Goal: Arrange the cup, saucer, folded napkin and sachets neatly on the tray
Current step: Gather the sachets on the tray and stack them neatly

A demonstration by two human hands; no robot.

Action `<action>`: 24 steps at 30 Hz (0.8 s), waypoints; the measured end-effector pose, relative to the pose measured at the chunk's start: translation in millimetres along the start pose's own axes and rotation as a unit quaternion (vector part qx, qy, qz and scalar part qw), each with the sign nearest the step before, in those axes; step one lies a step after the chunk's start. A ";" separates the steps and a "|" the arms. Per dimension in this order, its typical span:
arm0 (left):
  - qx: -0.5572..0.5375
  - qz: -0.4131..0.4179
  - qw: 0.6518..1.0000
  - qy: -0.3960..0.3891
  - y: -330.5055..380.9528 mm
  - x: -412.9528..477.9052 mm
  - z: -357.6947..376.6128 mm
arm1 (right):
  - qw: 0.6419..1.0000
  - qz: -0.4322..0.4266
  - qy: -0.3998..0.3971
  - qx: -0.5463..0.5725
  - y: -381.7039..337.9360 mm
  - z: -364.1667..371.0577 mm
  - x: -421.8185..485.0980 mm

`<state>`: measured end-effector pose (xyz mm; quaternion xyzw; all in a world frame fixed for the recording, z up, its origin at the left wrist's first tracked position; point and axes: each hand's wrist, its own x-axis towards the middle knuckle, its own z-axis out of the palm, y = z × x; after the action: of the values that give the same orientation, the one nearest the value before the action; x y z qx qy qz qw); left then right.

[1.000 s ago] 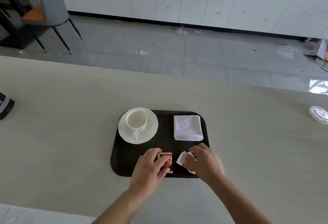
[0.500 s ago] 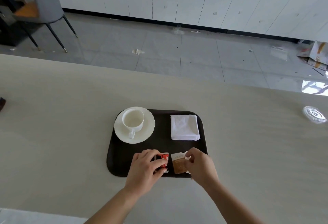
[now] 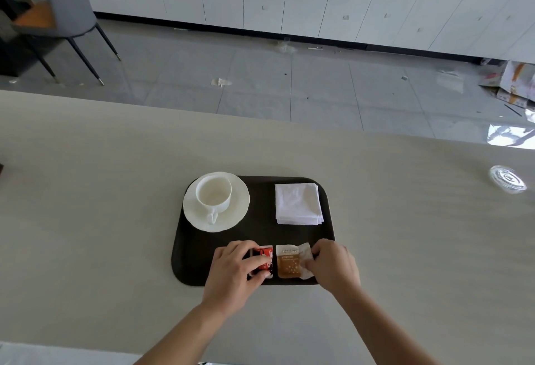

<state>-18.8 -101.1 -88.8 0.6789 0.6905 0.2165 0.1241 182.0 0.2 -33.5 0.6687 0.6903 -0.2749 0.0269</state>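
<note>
Two bare forearms entering from bottom of frame, no sleeves, watch or rings seen; left hand (image 3: pixel 236 270), right hand (image 3: pixel 335 266), short nails

Matt dark plastic tray (image 3: pixel 202 249), glossy ceramic cup (image 3: pixel 213 196), soft cloth-like napkin (image 3: pixel 298 203)

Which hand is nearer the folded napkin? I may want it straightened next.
Right. The right hand sits just below the folded napkin, on the brown sachet; the left hand is farther left, on the red sachet.
</note>
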 end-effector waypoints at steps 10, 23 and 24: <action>0.008 -0.004 1.000 -0.012 0.3 1.2 -1.3 | 0.996 -0.056 0.065 -0.008 -18.8 -2.6 -8.6; 0.004 -0.004 1.000 -0.017 -1.1 1.2 -0.6 | 0.996 -0.075 0.036 0.019 -13.7 10.6 -3.4; 0.003 -0.004 1.000 -0.017 -1.4 0.9 -0.5 | 0.997 -0.075 0.026 0.014 -16.5 12.5 -3.9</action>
<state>-20.3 -100.2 -88.9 0.6802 0.6916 0.2022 0.1345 162.9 -7.7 -36.9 0.6223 0.7353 -0.2678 -0.0212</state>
